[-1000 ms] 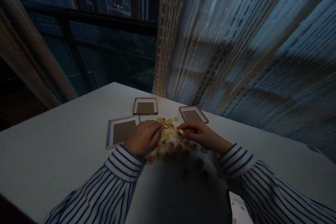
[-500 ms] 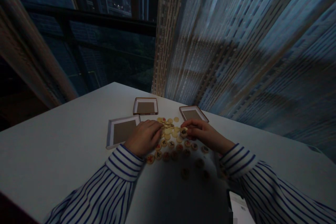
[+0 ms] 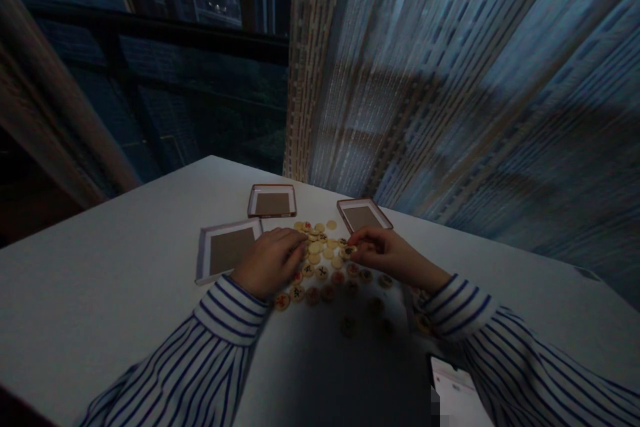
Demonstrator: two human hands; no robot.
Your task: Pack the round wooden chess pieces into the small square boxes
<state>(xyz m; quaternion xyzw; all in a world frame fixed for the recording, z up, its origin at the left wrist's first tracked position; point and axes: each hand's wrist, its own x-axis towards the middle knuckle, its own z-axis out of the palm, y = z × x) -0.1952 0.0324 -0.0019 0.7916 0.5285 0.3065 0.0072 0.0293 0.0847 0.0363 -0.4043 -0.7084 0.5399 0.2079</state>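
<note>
Round wooden pieces [image 3: 315, 248] with red or black characters, some blank side up, lie in a loose pile between my hands, with more spread out nearer to me. My left hand [image 3: 271, 261] rests at the pile's left edge, palm down, fingers bent over the pieces; whether it grips one is hidden. On the right side, my right hand [image 3: 385, 252] has its thumb and forefinger apart, the fingertips beside a piece with a black character [image 3: 349, 251] that lies at the pile's right edge.
Three shallow trays stand around the pile: one at left [image 3: 229, 250], one at back [image 3: 273, 201], one at back right [image 3: 363, 215]. A phone [image 3: 457, 390] lies near my right forearm. Curtains and a window border the white table [image 3: 125, 260].
The piece at my right fingertips has gone from tilted up in the grip to lying on the pile, and the thumb and forefinger have parted. The whole view has shifted slightly.
</note>
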